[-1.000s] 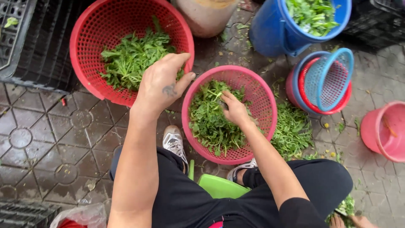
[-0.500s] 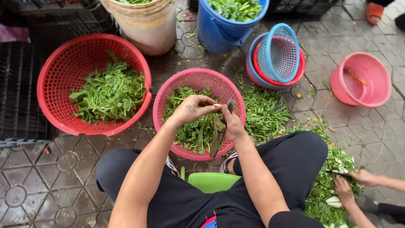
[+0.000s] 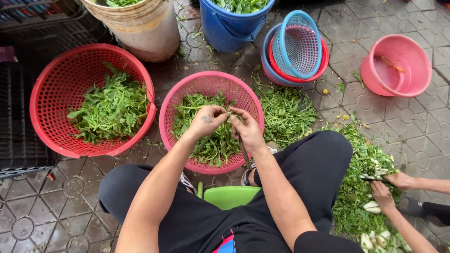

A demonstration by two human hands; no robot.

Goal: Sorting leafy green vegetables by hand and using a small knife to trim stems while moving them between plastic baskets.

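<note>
Both hands meet over the pink basket (image 3: pixel 178 100), so whatever drops off the greens (image 3: pixel 213 140) lands back in it. The left hand (image 3: pixel 209 120) is closed, fingers pinched on a green stem (image 3: pixel 228 115) (thin and hard to make out). The right hand (image 3: pixel 247 131) is curled shut around the same stem, which hangs below it over the basket. The red basket (image 3: pixel 56 79) just beside holds more leaves.

I see a wet floor of grey patterned paving tiles (image 3: pixel 37 206). On it sit a red basket (image 3: pixel 51 93) and a pink basket (image 3: pixel 187 93) of leafy greens, a cream bucket (image 3: pixel 140 33), a blue bucket (image 3: pixel 229 33), stacked small baskets (image 3: pixel 300 47) and a pink tub (image 3: pixel 412 79). Loose greens (image 3: pixel 286 112) lie scattered beside the pink basket.
</note>
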